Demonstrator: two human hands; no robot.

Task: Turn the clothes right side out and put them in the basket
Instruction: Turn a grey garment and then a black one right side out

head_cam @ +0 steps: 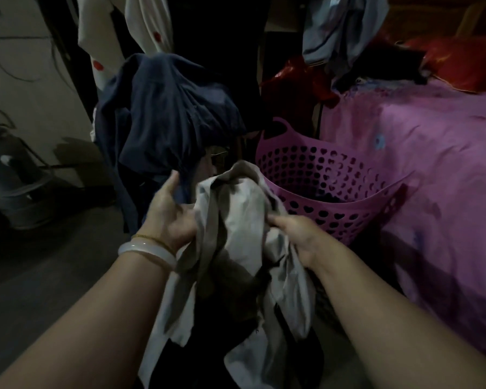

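Both hands gripped a grey garment (236,234) near the middle: left hand (170,217) clutching its left edge, right hand (295,234) pinching its right side. Just beyond, right, stood the purple basket (331,192), dark clothing inside.

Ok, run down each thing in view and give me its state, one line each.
left hand: closed on the grey garment's left side.
right hand: closed on its right side.
grey garment: bunched, held up between both hands, not in the basket.
purple basket: upright on the floor, something dark at the bottom.
navy garment: draped in a heap behind the hands.
pink bedcover: spread over the bed.
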